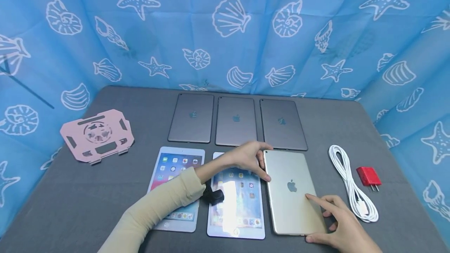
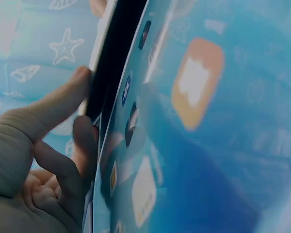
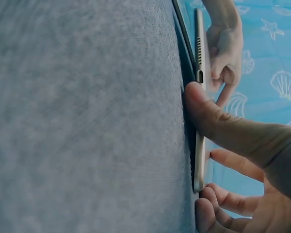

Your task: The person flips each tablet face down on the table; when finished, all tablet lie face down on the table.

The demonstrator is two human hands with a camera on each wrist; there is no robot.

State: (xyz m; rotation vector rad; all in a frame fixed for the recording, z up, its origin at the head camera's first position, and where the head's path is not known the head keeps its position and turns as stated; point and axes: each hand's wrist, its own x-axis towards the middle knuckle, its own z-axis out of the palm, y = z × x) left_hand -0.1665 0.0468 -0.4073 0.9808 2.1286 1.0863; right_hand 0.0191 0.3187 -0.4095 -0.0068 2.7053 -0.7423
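While left hand (image 1: 250,157) and right hand (image 1: 341,221), part-curled, grip its edges, pale tablet (image 1: 291,204): likely stiff, slick, fragile; best held by opposite edges.

Apple logos (image 1: 292,186) mark the gold iPad (image 1: 288,206) and three gray iPads (image 1: 236,128); icon lettering on two white iPads (image 1: 174,169) is too small to read.
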